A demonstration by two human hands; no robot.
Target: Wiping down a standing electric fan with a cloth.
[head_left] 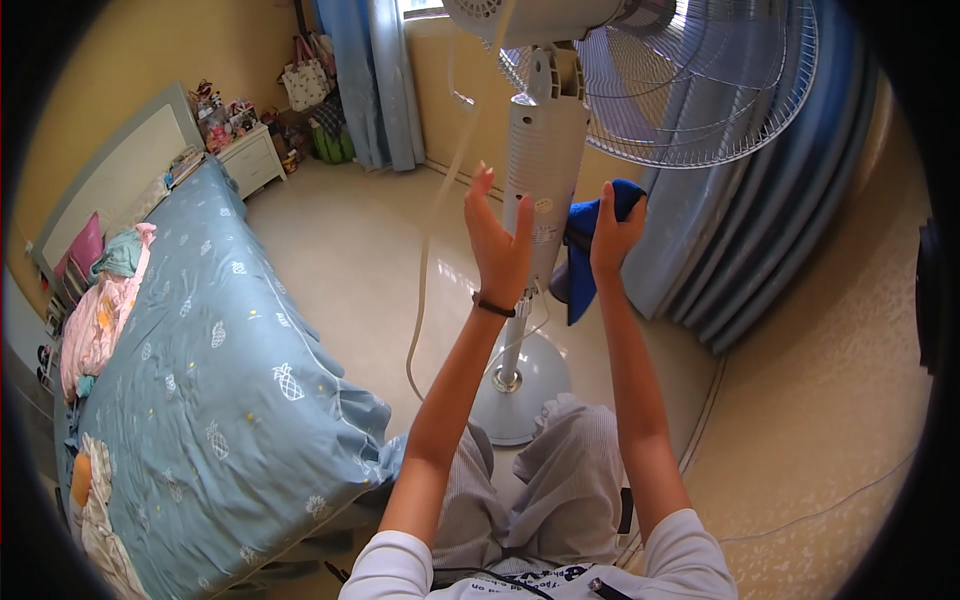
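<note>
A white standing fan rises in front of me, its wire-caged head (710, 90) at the upper right and its ribbed column (548, 140) below. My left hand (500, 245) is raised at the column's left side, fingers apart and nothing in it; whether it touches the column I cannot tell. On the other side, my right hand (616, 232) grips a blue cloth (580, 280), which hangs down beside the column. The fan's round base (515, 425) stands on the floor just beyond my knees.
A pale cord (425, 270) hangs from the fan's head to the floor, left of the column. On the left is a bed with a blue pineapple-print cover (240, 350). Blue curtains (690, 230) hang at the right, near a wall (820, 400). A white nightstand (250, 160) stands far left.
</note>
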